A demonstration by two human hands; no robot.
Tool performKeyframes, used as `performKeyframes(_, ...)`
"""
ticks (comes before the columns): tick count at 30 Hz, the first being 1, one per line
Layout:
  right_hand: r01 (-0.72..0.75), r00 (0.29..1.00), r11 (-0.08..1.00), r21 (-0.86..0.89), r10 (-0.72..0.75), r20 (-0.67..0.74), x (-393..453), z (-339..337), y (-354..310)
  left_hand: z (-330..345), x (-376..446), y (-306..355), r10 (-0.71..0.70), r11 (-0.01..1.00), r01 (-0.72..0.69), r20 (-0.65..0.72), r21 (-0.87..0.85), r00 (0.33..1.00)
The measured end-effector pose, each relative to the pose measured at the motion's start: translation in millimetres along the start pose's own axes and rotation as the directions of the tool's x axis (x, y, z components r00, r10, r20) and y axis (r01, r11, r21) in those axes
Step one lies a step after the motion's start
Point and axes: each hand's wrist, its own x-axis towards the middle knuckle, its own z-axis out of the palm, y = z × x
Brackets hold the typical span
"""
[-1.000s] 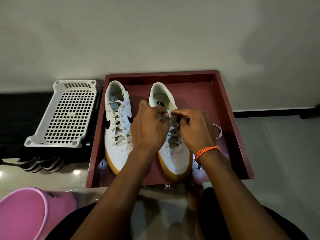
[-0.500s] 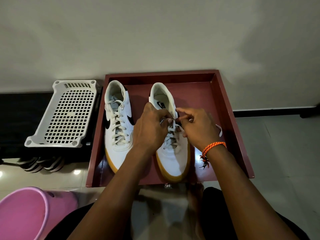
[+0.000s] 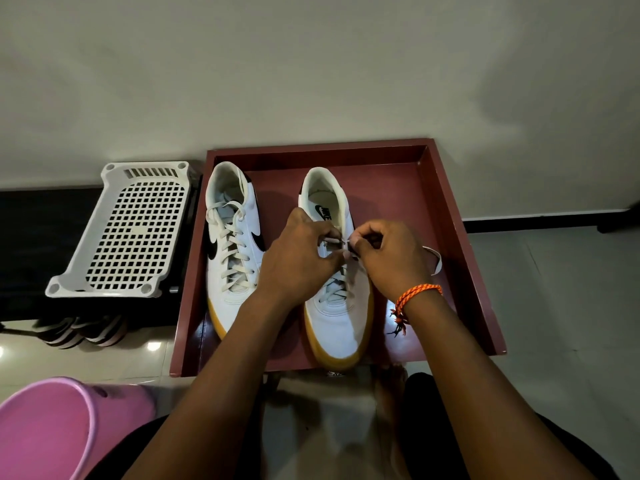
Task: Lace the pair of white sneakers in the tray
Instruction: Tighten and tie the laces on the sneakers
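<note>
Two white sneakers sit side by side in a dark red tray (image 3: 446, 216) on the floor, toes toward the person. Left sneaker (image 3: 232, 251) fully laced, untouched. Right sneaker (image 3: 337, 313) laced partway; both hands meet over its upper eyelets. Left hand (image 3: 298, 261) grip closed, pinching the lace (image 3: 334, 240); right hand (image 3: 388, 254) grip closed, pinching the lace end beside it. Loose lace loop (image 3: 437, 259) lies right of the shoe. White perforated basket (image 3: 131, 230) left of tray, pink bucket (image 3: 52, 424) near left.
</note>
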Motion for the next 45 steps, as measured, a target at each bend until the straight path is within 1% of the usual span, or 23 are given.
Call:
performKeyframes(4,-0.199,0.980,0.952,0.230,0.192,0.054,0.6,1.2,0.9,0.1,-0.2,0.9,-0.022,1.000,0.022,-0.011,0.001,1.000)
performKeyframes(6,-0.260,0.966,0.916,0.305,0.240,0.100,0.0,-2.2,-0.1,0.2,0.4,-0.1,-0.033,0.999,0.032,-0.017,-0.021,0.999)
performKeyframes(9,-0.246,0.969,0.894,0.375,0.232,0.083,-0.3,-8.0,-6.5,1.2,0.9,-0.3,-0.045,0.998,0.044,-0.021,-0.037,0.999)
performKeyframes(13,-0.196,0.980,0.802,0.565,0.172,0.097,0.6,-16.8,-17.0,1.8,1.3,1.5,-0.041,0.998,0.040,-0.019,-0.048,0.999)
performKeyframes(15,-0.179,0.984,0.692,0.700,0.118,0.135,-0.1,-21.3,-21.4,1.8,0.6,1.1,-0.045,0.997,0.043,-0.020,-0.057,0.999)
performKeyframes(18,-0.200,0.974,0.409,0.890,-0.017,0.227,-3.5,-30.5,-32.9,1.6,0.2,2.2,-0.040,0.997,0.038,-0.023,-0.070,0.999)
performKeyframes(20,-0.239,0.947,0.203,0.950,-0.167,0.274,-7.3,-38.3,-38.1,1.4,0.5,3.2,-0.038,0.996,0.036,-0.029,-0.076,0.999)
performKeyframes(22,-0.268,0.917,0.042,0.963,-0.297,0.268,-8.4,-45.4,-40.3,1.4,0.6,2.5,-0.038,0.996,0.035,-0.035,-0.085,0.999)
performKeyframes(23,-0.276,0.911,-0.013,0.961,-0.321,0.257,-7.4,-47.7,-40.8,1.7,0.4,1.4,-0.034,0.996,0.030,-0.038,-0.089,0.999)
performKeyframes(24,-0.264,0.919,-0.007,0.965,-0.305,0.249,-5.6,-49.4,-39.8,2.1,-0.2,0.7,-0.025,0.996,0.021,-0.042,-0.089,0.999)
performKeyframes(25,-0.227,0.936,0.077,0.971,-0.259,0.239,-2.4,-49.6,-36.0,2.7,-0.8,0.8,-0.019,0.996,0.015,-0.044,-0.085,0.999)
performKeyframes(26,-0.148,0.963,0.300,0.942,-0.174,0.206,0.4,-48.4,-31.3,3.0,-1.2,1.0,-0.017,0.997,0.013,-0.044,-0.081,0.999)
performKeyframes(27,-0.039,0.989,0.631,0.775,-0.085,0.119,4.0,-43.5,-23.5,3.5,-1.4,0.9,-0.018,0.997,0.014,-0.044,-0.079,0.999)
performKeyframes(28,0.058,0.997,0.911,0.407,-0.073,0.022,7.1,-35.1,-13.7,3.9,-1.4,1.0,-0.016,0.997,0.012,-0.047,-0.081,0.999)
performKeyframes(29,0.092,0.996,0.996,0.019,-0.092,0.011,7.5,-24.9,-5.2,4.1,-1.4,1.0,-0.012,0.996,0.007,-0.051,-0.084,0.999)
performKeyframes(30,0.080,0.995,0.975,-0.206,-0.068,0.067,5.8,-14.4,0.3,4.2,-1.3,0.7,-0.006,0.996,0.001,-0.058,-0.089,0.998)
performKeyframes(31,0.069,0.992,0.965,-0.251,-0.041,0.119,3.6,-5.2,2.9,4.1,-1.2,0.1,-0.003,0.995,-0.003,-0.063,-0.095,0.998)
performKeyframes(32,0.066,0.990,0.978,-0.196,-0.039,0.139,2.6,0.2,5.4,4.2,-1.0,0.1,-0.003,0.995,-0.004,-0.063,-0.101,0.998)
performKeyframes(35,0.090,0.993,0.996,-0.001,-0.090,0.082,3.8,-1.0,0.8,3.3,-1.1,0.4,-0.009,0.995,0.003,-0.054,-0.102,0.999)
performKeyframes(37,0.049,0.989,0.973,0.227,-0.078,0.123,4.1,-7.2,-5.6,1.9,-1.0,-1.4,-0.001,0.994,-0.005,-0.060,-0.106,0.998)
performKeyframes(39,0.002,0.981,0.873,0.489,-0.098,0.170,2.2,-16.6,-13.2,1.7,-1.0,-2.2,0.008,0.991,-0.015,-0.057,-0.131,0.998)
performKeyframes(41,-0.039,0.972,0.749,0.661,-0.125,0.199,-1.3,-27.9,-21.3,2.2,-1.7,-0.5,0.016,0.991,-0.025,-0.063,-0.134,0.998)
performKeyframes(45,-0.141,0.889,0.564,0.814,-0.289,0.354,-7.6,-42.1,-29.7,3.4,1.5,-1.2,0.024,0.990,-0.029,-0.036,-0.140,0.999)
